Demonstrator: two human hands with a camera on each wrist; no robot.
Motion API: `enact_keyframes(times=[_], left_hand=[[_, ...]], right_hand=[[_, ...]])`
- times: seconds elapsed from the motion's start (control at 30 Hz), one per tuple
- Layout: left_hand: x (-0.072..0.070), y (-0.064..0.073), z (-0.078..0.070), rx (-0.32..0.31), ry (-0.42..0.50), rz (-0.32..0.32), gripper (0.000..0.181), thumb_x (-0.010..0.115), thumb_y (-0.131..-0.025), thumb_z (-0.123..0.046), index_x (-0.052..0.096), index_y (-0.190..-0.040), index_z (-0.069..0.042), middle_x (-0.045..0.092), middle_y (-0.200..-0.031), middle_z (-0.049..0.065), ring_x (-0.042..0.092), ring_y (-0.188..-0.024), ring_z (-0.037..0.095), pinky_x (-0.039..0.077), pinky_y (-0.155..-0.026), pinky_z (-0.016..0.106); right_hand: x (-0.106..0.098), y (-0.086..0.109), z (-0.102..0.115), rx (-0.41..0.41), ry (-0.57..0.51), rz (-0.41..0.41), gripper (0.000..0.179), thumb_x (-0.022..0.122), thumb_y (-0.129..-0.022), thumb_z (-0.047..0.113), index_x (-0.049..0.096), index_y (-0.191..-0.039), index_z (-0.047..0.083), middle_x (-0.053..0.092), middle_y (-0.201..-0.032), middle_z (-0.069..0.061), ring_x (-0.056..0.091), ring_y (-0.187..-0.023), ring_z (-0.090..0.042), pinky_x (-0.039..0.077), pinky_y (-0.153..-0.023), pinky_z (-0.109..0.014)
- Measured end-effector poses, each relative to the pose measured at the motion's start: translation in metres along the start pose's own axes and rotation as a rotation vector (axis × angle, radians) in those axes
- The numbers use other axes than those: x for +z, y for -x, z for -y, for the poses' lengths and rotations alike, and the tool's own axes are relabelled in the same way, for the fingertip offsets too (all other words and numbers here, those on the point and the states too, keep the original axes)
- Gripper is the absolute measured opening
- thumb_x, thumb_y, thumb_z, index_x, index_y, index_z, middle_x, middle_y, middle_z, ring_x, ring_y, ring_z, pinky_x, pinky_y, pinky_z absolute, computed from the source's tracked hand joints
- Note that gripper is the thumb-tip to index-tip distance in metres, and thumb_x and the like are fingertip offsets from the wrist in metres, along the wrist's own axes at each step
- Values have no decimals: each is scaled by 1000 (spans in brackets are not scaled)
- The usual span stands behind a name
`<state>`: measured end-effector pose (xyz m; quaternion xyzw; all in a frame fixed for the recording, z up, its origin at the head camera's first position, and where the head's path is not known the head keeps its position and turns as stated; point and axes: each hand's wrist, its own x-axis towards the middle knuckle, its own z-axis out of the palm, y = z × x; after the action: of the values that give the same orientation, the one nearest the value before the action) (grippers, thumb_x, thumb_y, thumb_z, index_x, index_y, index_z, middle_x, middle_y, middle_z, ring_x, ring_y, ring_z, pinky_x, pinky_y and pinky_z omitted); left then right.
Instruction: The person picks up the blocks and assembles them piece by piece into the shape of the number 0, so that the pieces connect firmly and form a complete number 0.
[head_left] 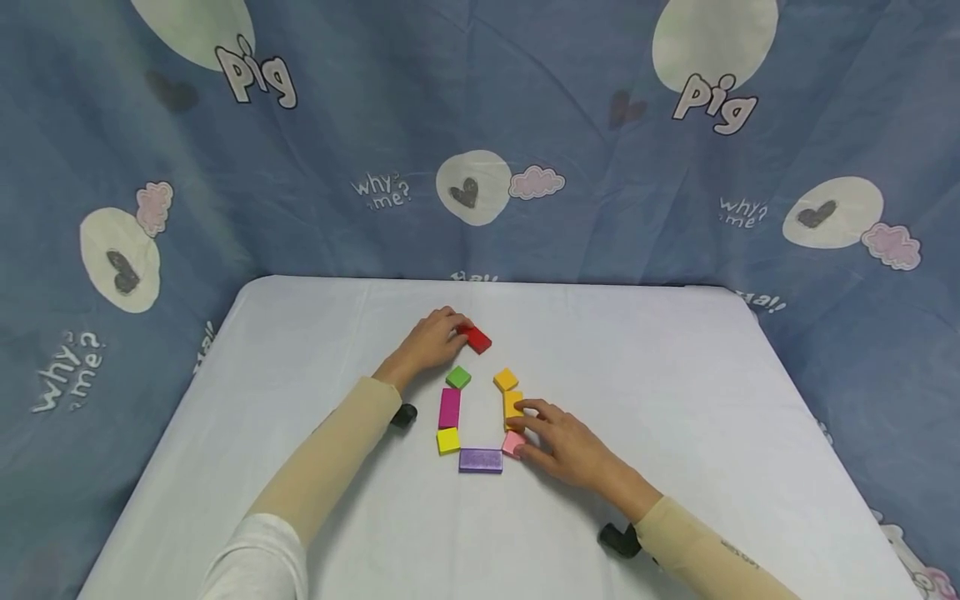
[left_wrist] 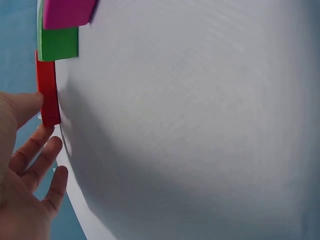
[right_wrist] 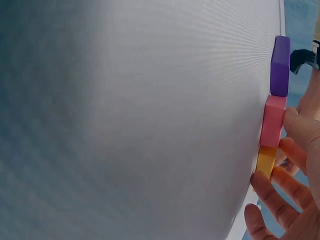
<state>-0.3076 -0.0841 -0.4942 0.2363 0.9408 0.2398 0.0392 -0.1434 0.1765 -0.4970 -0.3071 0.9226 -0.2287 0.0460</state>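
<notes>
My left hand (head_left: pixel 433 340) is at the far part of the table, its thumb and fingers pinching a red block (head_left: pixel 477 339). In the left wrist view the thumb lies against the red block's side, and the other fingers spread past its end. Just nearer stand a green block (head_left: pixel 458 377), a magenta block (head_left: pixel 449 408) and a yellow block (head_left: pixel 447 441). My right hand (head_left: pixel 566 442) has loosely extended fingers touching an orange-yellow block (head_left: pixel 513 408), with the thumb by a pink block (right_wrist: pixel 273 121). A purple block (head_left: pixel 480 461) lies at the near end, between the two rows.
A small orange-yellow block (head_left: pixel 506 380) sits beyond the longer one on the right. The blocks form an outline on a white table (head_left: pixel 720 375). Behind the table hangs a blue printed cloth (head_left: pixel 525 100). Dark wrist cameras (head_left: pixel 619 541) hang under both forearms.
</notes>
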Motion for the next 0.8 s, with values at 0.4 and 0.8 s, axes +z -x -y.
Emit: enact_keyframes(times=[0.4, 0.8], left_hand=[[2, -1, 4, 34, 28, 66, 44, 55, -100, -16, 50, -143, -9, 52, -142, 9, 49, -123, 25, 36, -107, 41], [3, 2, 2, 29, 68, 49, 32, 61, -97, -17, 63, -128, -6, 64, -121, 8, 54, -114, 24, 40, -104, 39]], right_hand=[[1, 0, 2, -5, -6, -9, 40, 68, -92, 36, 64, -130, 23, 49, -141, -5, 53, -122, -25, 44, -99, -49], [1, 1, 1, -2, -10, -15, 40, 68, -93, 37, 64, -130, 22, 49, -141, -6, 52, -125, -26, 44, -100, -49]])
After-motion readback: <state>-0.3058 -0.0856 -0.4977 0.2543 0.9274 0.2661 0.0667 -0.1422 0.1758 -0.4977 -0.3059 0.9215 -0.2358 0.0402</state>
